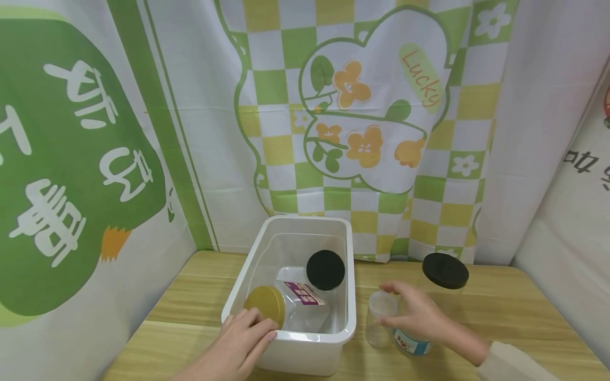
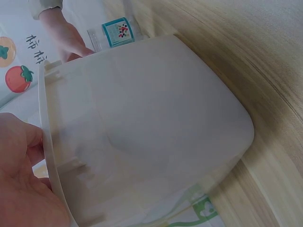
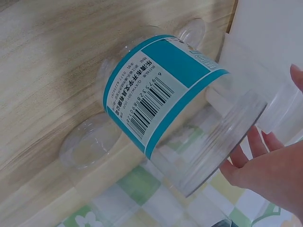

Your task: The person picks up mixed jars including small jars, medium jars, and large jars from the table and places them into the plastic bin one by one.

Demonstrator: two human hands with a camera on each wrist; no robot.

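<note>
A white plastic bin (image 1: 267, 349) stands on the table. My left hand (image 1: 243, 338) grips its near rim, fingers bent over the edge; the left wrist view shows that hand (image 2: 28, 175) at the rim too. Inside lie a jar with a yellow lid (image 1: 267, 306), a jar with a black lid (image 1: 325, 270) and a purple label (image 1: 303, 293). Right of the bin, my right hand (image 1: 416, 312) spreads thumb and fingers around the top of a small clear jar (image 1: 378, 333); firm contact cannot be made out. Behind that hand stands a larger clear jar (image 3: 189, 137) with a blue label.
The larger jar's black lid (image 1: 445, 270) rises beside my right forearm. The wooden table (image 1: 500, 312) runs back to a patterned curtain (image 1: 333, 201). Printed cloth hangs at left and right.
</note>
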